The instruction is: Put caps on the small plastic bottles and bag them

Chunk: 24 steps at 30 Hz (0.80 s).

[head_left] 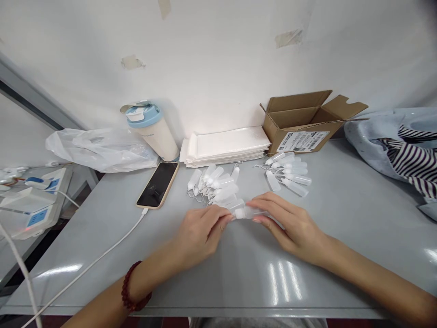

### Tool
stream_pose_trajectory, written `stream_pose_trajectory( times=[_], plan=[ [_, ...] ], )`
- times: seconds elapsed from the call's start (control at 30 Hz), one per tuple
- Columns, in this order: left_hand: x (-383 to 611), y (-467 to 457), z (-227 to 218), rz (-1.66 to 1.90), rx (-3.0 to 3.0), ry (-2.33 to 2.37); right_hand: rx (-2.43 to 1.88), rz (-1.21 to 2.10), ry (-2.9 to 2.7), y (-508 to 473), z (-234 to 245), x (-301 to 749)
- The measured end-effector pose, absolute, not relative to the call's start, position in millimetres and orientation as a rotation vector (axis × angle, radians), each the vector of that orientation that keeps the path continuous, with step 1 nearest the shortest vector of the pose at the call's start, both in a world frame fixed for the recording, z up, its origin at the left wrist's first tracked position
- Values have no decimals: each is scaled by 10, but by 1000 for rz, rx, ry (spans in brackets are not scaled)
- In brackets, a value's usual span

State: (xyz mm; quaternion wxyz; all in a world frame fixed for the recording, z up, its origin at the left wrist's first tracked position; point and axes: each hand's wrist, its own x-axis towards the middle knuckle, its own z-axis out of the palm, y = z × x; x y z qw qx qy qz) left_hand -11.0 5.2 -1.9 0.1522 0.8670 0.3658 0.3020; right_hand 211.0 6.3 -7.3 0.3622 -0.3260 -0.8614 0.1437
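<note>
A small translucent plastic bottle (243,212) with a white cap lies sideways between my two hands, just above the grey table. My right hand (288,223) is closed around the bottle's body, thumb below and fingers above. At the cap end, my left hand (203,228) is closed in a pinch; its fingertips partly hide the tip. Right behind my left fingers is a heap of similar bottles (223,193) with thin cords at their caps. A second group of bottles (295,171) lies farther back on the right, beyond my right hand.
A stack of white padded envelopes (228,141) and an open cardboard box (300,136) stand along the wall. At left are a tumbler (157,136), a plastic bag (99,150) and a phone (159,184) with a cable (112,248). Fabric (382,141) lies at right.
</note>
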Motion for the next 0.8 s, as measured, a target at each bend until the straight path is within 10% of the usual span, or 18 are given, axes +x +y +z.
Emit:
stream_pose_trajectory(
  times=[0.27,0.8],
  plan=[
    [-392,442,51,1232,2083,1754,-1241,16,-2207,373,-194,2325],
    [-475,562,-17,795,2135,1963,-1668,-214,-2443,527,-356,2479]
  ],
)
